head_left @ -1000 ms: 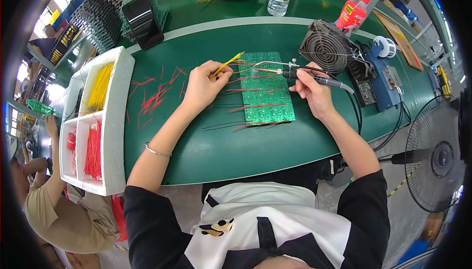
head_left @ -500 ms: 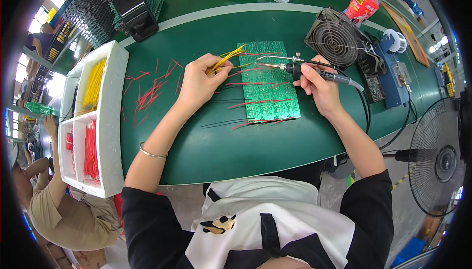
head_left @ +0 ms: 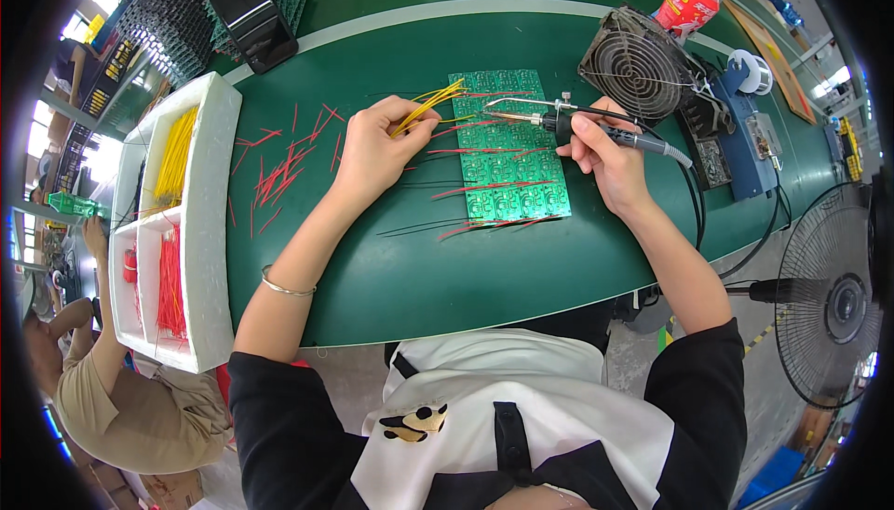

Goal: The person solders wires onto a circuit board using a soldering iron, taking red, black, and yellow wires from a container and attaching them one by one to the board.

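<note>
Pinched in my left hand (head_left: 384,145) is a small bundle of yellow wires (head_left: 436,103). One of them sticks out toward the green circuit board panel (head_left: 503,167). My right hand (head_left: 603,154) grips a soldering iron (head_left: 610,136) with a thin solder feed tube (head_left: 521,104) above it. The iron's tip is over the upper part of the panel, close to the end of that yellow wire; whether they touch I cannot tell. Red and black wires run in rows from the panel toward the left.
Loose red wires (head_left: 279,175) lie left of my left hand, beside a white foam box (head_left: 207,258) of yellow and red wires. At the right stand a fan unit (head_left: 635,63), a blue soldering station (head_left: 742,142) and a red bottle (head_left: 691,0). A co-worker (head_left: 140,398) sits at the left.
The board panel and both hands appear slightly higher in the picture. The yellow wires and the iron keep almost the same places over the panel, and both grips are unchanged.
</note>
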Demonstrator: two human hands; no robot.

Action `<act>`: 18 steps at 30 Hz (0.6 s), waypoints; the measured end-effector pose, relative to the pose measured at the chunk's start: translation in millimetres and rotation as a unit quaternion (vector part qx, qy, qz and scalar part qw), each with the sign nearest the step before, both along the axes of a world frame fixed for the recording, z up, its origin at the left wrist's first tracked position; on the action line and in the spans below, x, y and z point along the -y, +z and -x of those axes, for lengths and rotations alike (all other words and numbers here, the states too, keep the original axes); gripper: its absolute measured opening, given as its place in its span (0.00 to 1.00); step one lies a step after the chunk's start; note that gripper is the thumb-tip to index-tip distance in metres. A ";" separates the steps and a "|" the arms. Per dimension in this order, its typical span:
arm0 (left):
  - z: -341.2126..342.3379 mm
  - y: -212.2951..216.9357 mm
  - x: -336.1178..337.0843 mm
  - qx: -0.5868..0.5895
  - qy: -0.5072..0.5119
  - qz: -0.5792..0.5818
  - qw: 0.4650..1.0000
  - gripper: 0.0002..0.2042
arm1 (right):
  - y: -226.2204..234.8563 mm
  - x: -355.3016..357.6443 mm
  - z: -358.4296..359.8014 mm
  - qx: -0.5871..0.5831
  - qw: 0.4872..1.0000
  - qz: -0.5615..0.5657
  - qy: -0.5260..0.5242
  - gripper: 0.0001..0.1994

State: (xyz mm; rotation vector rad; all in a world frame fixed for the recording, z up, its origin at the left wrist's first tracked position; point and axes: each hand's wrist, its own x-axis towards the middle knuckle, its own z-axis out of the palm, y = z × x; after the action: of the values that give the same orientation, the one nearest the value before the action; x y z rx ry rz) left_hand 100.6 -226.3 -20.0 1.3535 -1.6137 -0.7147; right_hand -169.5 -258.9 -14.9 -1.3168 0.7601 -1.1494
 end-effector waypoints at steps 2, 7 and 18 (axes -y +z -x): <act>-0.7 -1.0 0.2 0.012 0.012 0.011 1.000 0.07 | 0.7 -0.6 -0.6 -0.006 1.000 -0.003 0.003 0.10; -0.4 -0.1 -0.2 0.010 0.010 -0.001 1.000 0.06 | 1.2 -0.9 -1.1 -0.012 1.000 -0.006 0.003 0.10; -0.6 -0.1 -0.6 0.020 0.006 0.005 1.000 0.05 | 1.3 -1.5 -2.1 -0.016 1.000 -0.002 0.001 0.11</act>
State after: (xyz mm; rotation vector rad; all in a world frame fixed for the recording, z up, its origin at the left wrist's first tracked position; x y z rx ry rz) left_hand 101.2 -225.6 -20.2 1.3773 -1.6383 -0.6752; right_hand -167.4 -257.4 -13.7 -1.3351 0.7848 -1.1263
